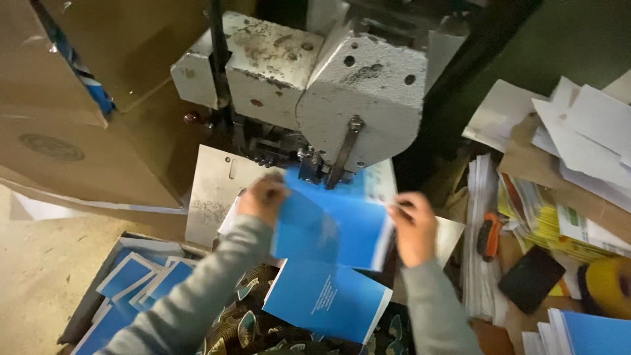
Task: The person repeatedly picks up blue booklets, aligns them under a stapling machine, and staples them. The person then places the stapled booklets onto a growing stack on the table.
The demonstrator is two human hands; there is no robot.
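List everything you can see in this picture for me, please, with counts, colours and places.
stitching machine: one, worn grey-white, top centre
blue booklet: one, under the machine head, held at both sides
second blue booklet: one, on the lap
loose blue booklets: several, box at lower left
cardboard boxes: brown, upper left
paper stacks: white and yellow, right
orange-handled tool: one, right
left hand: grips booklet's left edge
right hand: grips its right edge

Large brown cardboard box (66, 125), upper left, tilted; faint round stamp on its near face, flap open at top. Low open carton (89, 296) at lower left, holding blue-and-white booklets. No screens or signs in view. Printed white patch on the blue booklet cover too small to make out.
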